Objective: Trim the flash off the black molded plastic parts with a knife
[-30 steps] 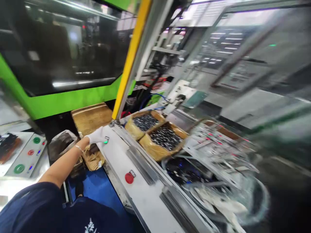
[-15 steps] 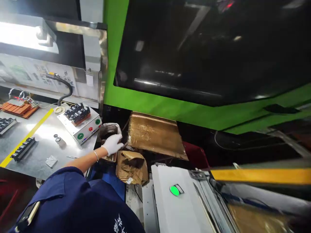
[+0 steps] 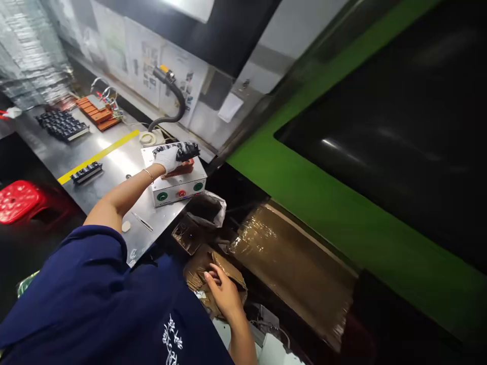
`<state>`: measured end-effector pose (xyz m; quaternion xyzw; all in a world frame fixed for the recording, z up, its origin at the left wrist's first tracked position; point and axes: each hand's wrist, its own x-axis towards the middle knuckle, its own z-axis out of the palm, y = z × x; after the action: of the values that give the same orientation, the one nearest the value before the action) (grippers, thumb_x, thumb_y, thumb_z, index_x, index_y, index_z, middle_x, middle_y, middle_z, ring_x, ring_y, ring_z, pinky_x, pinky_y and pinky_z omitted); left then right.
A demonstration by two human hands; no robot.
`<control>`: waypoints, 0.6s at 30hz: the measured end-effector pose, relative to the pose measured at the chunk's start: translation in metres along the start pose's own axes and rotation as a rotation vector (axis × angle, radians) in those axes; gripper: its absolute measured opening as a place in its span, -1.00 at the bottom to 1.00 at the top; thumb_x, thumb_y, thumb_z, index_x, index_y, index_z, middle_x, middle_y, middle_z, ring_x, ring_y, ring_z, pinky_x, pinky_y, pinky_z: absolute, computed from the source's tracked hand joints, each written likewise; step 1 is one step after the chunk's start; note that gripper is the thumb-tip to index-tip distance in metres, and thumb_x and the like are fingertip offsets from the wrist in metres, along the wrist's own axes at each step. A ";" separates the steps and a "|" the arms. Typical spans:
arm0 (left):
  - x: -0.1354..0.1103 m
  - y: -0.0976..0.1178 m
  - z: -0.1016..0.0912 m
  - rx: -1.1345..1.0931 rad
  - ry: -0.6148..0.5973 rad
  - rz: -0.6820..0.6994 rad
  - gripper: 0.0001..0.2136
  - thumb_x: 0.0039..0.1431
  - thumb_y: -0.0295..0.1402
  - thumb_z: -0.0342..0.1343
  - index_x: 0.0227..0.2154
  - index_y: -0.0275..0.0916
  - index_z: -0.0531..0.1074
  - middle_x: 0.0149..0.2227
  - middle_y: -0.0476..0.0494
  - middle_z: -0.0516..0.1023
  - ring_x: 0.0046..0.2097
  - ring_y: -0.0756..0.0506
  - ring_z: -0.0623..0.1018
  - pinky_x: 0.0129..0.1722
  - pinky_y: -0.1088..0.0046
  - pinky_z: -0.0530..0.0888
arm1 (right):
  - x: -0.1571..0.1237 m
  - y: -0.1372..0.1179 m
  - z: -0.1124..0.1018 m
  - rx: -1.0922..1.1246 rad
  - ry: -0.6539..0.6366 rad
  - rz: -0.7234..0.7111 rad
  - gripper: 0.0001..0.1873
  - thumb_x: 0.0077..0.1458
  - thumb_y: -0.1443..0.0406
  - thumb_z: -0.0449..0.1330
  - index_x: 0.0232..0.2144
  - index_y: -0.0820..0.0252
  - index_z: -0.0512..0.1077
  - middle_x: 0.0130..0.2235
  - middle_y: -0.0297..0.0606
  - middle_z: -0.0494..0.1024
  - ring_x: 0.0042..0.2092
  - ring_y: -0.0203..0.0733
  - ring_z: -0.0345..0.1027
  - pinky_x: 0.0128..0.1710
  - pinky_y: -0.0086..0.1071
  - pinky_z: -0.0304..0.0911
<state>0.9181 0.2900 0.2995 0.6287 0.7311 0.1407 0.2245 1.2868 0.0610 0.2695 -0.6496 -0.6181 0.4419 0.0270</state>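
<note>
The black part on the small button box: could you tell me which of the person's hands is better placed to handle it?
Left, probably. The gloved left hand already rests on the black part atop the button box. The bare right hand is low down on crumpled brown packaging, well away from the box.

Left hand (image 3: 167, 158), gloved: off the green-lit button a second ago, over the bag beside the cartons half a second ago, now up on the black part (image 3: 181, 151) atop the button box (image 3: 177, 185) on the counter (image 3: 110, 157). Right hand (image 3: 222, 291), bare: newly in view, resting on the crumpled carton (image 3: 213, 268) below. View swung left off the white machine deck.
</note>
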 end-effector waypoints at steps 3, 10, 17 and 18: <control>-0.047 -0.042 -0.008 -0.030 0.156 -0.209 -0.43 0.22 -0.09 0.03 0.10 -0.49 0.23 0.05 -0.47 0.42 0.09 -0.29 0.43 0.04 0.23 0.31 | 0.032 -0.002 0.020 -0.278 -0.158 -0.046 -0.53 0.11 0.18 0.06 0.02 0.26 0.43 -0.11 -0.07 0.60 -0.13 -0.06 0.51 -0.08 -0.25 0.33; -0.348 -0.165 0.023 -0.152 0.128 -1.050 -0.49 0.01 -0.11 0.21 -0.02 -0.29 0.36 -0.04 -0.47 0.52 0.00 -0.42 0.52 -0.03 0.11 0.38 | 0.073 -0.033 0.097 -0.566 -0.484 -0.291 -0.62 0.21 0.25 0.06 0.03 0.25 0.42 -0.04 -0.08 0.58 0.03 -0.07 0.44 -0.01 -0.33 0.26; -0.504 -0.153 0.139 -0.220 0.311 -1.506 -0.43 0.16 -0.35 -0.01 0.22 -0.45 0.07 0.26 -0.74 0.11 0.30 -0.52 0.13 0.08 -0.19 0.23 | 0.061 -0.068 0.213 -0.750 -0.779 -0.466 -0.70 0.21 0.23 0.17 -0.04 0.24 0.43 -0.05 -0.17 0.53 -0.02 -0.14 0.42 -0.01 -0.22 0.32; -0.505 -0.151 0.154 -0.239 0.334 -1.513 -0.36 0.14 -0.32 0.02 0.26 -0.42 0.01 0.33 -0.70 -0.05 0.35 -0.53 -0.02 0.11 -0.25 0.17 | 0.060 -0.073 0.228 -0.776 -0.802 -0.471 -0.70 0.21 0.21 0.17 -0.05 0.24 0.42 -0.04 -0.18 0.51 -0.04 -0.14 0.42 -0.02 -0.18 0.35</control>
<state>0.9219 -0.2439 0.1703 -0.0981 0.9648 0.1199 0.2124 1.0821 0.0114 0.1410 -0.2404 -0.8234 0.3768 -0.3498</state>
